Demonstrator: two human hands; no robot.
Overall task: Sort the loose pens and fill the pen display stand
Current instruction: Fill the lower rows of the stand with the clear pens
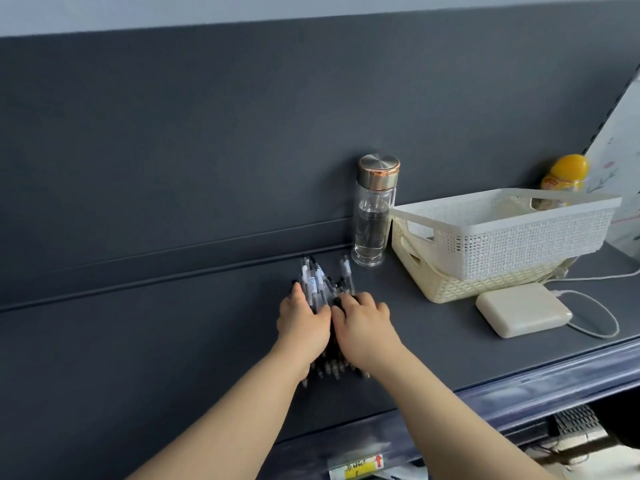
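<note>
A bundle of several loose pens (pixel 317 278) with clear barrels and black ends lies on the dark grey shelf (pixel 173 341). Both hands close in on the bundle from either side. My left hand (pixel 303 322) grips its left side, thumb up along the pens. My right hand (pixel 363 323) curls its fingers over the right side. Pen ends stick out beyond the fingers toward the back wall, and below the wrists toward me. One pen (pixel 346 271) angles off to the right of the bundle. No pen display stand is in view.
A glass bottle (pixel 374 216) with a metal lid stands just right of the pens. Two stacked plastic baskets (pixel 502 237) sit further right, an orange-capped bottle (pixel 564 181) behind them. A cream power bank (pixel 523 310) with a white cable lies near the shelf's front edge.
</note>
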